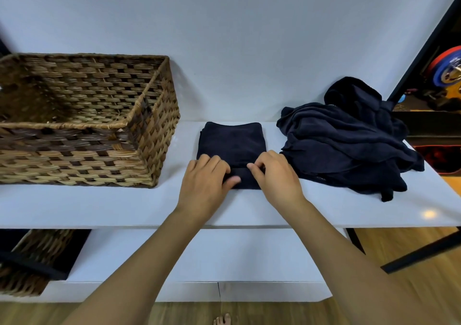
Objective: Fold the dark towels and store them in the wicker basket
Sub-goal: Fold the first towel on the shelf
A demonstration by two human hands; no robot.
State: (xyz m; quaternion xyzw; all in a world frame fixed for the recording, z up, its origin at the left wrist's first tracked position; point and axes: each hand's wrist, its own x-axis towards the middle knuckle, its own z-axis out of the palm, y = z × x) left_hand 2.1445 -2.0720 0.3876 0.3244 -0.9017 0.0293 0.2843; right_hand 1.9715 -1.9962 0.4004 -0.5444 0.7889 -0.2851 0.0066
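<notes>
Folded dark towel lies flat on white shelf, between wicker basket and heap of unfolded towels, long axis running toward the wall. Left hand and right hand pinch its turned-up near edge, fingers curled. No towel visible in basket.

So the count: two wicker baskets, one big basket at the left end of the desk and a second basket down on the lower shelf at its left edge. One folded towel sits mid-desk near the front edge with two hands on it, left hand and right hand. One heap of dark towels fills the right end, can't tell how many are in it.
</notes>
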